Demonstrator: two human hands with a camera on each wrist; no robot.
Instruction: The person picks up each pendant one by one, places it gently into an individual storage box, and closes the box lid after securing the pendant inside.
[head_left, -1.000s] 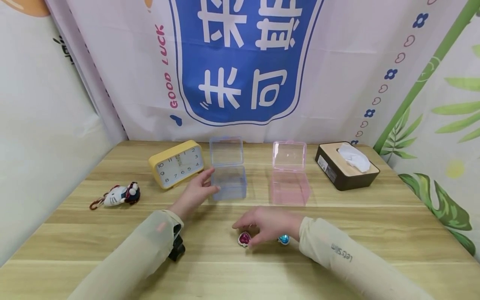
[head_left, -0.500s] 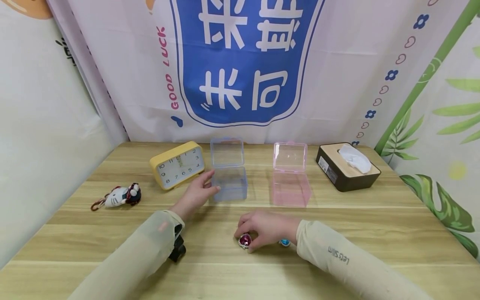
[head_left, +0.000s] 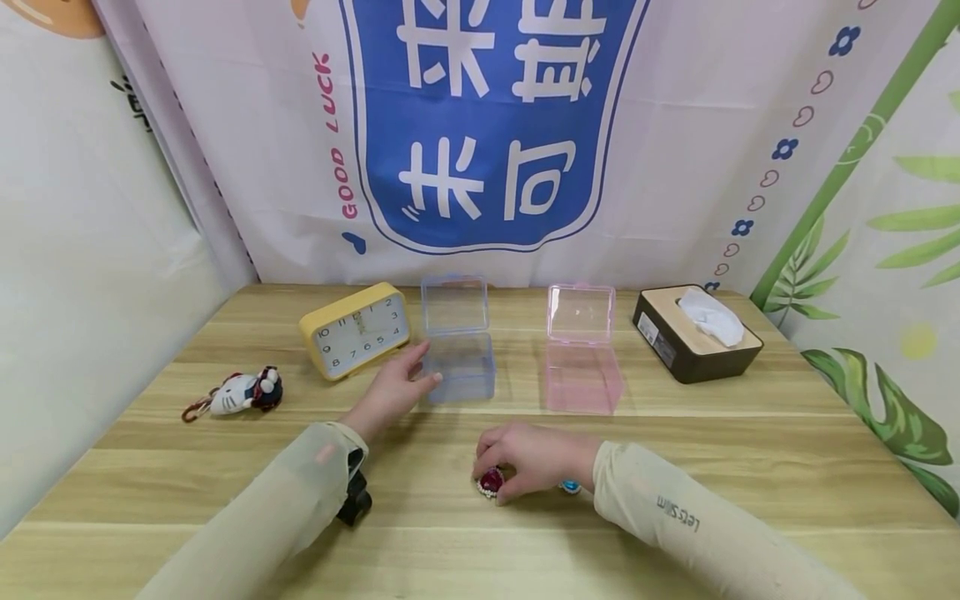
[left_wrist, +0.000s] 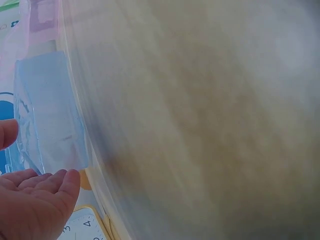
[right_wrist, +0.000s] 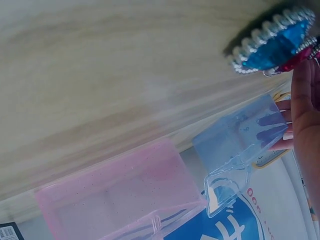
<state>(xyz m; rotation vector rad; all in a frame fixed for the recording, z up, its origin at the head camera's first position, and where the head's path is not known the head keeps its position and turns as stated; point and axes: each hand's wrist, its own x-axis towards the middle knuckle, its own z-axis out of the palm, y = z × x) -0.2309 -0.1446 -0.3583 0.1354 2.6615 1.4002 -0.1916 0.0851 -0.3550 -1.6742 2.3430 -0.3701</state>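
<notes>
My right hand pinches a red gem ornament with a pale beaded rim between thumb and fingers, down at the table. Partly covered by that hand's wrist lies a blue gem ornament; in the right wrist view this blue gem ornament looms large before the red one. My left hand is at the left side of a clear blue box, its fingers extended and its thumb apart from them. In the left wrist view the left hand lies close against the box; contact is hard to tell.
A clear pink box with its lid raised stands right of the blue one, whose lid is also up. Behind the left hand is a yellow clock. A plush keychain lies far left, and a tissue box stands at right.
The right hand's fingers have closed in on the red gem ornament from above it. The left hand stays at the blue box.
</notes>
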